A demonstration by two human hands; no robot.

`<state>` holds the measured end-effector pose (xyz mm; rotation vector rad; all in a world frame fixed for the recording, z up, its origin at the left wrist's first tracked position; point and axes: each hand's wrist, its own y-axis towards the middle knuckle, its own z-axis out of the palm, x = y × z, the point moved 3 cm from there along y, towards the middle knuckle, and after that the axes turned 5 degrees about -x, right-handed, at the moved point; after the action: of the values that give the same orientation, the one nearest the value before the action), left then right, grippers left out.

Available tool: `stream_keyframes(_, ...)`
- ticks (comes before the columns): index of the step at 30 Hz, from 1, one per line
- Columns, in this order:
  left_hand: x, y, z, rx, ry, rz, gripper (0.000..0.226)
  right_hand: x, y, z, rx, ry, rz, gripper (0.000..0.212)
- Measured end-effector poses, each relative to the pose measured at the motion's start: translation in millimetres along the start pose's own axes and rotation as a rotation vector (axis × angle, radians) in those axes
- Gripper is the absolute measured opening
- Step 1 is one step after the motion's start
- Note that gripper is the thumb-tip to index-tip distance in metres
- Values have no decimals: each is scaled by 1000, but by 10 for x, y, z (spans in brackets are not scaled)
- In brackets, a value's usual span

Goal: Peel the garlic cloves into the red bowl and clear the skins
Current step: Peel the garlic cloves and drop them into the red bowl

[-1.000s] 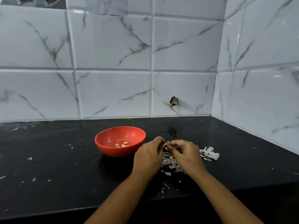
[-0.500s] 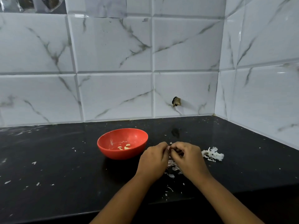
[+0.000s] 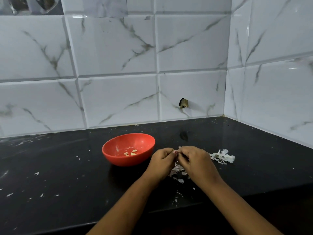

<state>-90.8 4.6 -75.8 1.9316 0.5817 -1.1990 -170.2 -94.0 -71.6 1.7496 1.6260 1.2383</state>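
Note:
A red bowl (image 3: 108, 149) stands on the black counter and holds a few peeled garlic cloves (image 3: 130, 153). Just right of it, my left hand (image 3: 160, 164) and my right hand (image 3: 197, 162) meet fingertip to fingertip above the counter. Both pinch a small garlic clove (image 3: 175, 152), of which only a pale pinkish tip shows between the fingers. White garlic skins (image 3: 177, 170) lie under and between the hands. A second heap of skins (image 3: 223, 156) lies to the right of my right hand.
The black counter (image 3: 67, 175) carries scattered white skin flecks at left and near its front edge. Marble-look tiled walls close the back and right side, meeting in a corner. A small dark fixture (image 3: 183, 103) sticks out of the back wall.
The hands have stayed together on the clove, with small finger movements. The view has shifted slightly, so bowl and hands sit a little further right in the frame.

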Motion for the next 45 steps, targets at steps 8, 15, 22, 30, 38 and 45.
stream_keyframes(8, -51, -34, 33, 67, -121, -55, 34, -33, 16, -9, -32, 19, 147, 11)
stream_keyframes(15, -27, -23, 7, 33, -146, -67, 31, -146, 32, -110, -78, 83, 317, 12)
stream_keyframes(22, 13, 0, -18, -72, -175, -64, 17, -163, 13, -82, -14, 127, 314, 11)
stream_keyframes(30, 37, 0, -15, -78, -108, -35, 14, -61, 14, -64, 94, 285, 89, 36)
stream_keyframes(38, -6, -15, -4, -63, -19, 21, 16, -129, 25, -115, 76, 512, 355, 13)
stream_keyframes(45, -54, -53, 9, -174, 255, 193, 9, -164, 28, -124, 54, 546, 403, 14)
